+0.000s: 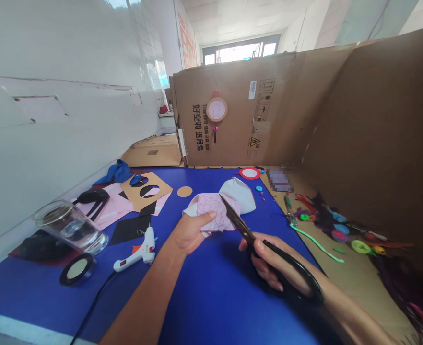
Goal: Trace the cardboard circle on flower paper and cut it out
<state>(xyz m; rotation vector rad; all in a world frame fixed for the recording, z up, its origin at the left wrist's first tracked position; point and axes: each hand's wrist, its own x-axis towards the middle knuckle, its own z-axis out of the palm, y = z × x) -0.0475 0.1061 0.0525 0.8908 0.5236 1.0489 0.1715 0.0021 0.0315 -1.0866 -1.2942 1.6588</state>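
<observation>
Right hand (269, 261) has the scissors (247, 232) wrapped up by the black handles, lower right of center, with the blades angled up and left. They look close to shut, and I can't tell if any fabric is actually between them. The left hand (188, 235) has the cloth (215, 215) pinched, thumb on top of the pink patterned side, fingers tucked under, pretty much dead center of the frame. A white part (245, 196) flops out to the upper right of that; can't tell if it's the same piece folded back or a second one.

For a clean snip I'd open the blades wider and feed the cloth in deep, so you're not nibbling with the tips. Tug it a bit taut with the left hand, otherwise soft stuff like this will probably just fold between the blades. Check what's underneath too, since a hidden layer is easy to catch. And mind that left thumb, it's near the blade line.

Elbow room looks decent: bare blue table (204, 306) below the hands. Just watch the glue gun (139, 256) at lower left, near the left forearm, possibly hot. The disc (184, 191) sits just beyond the cloth, upper left of it.
</observation>
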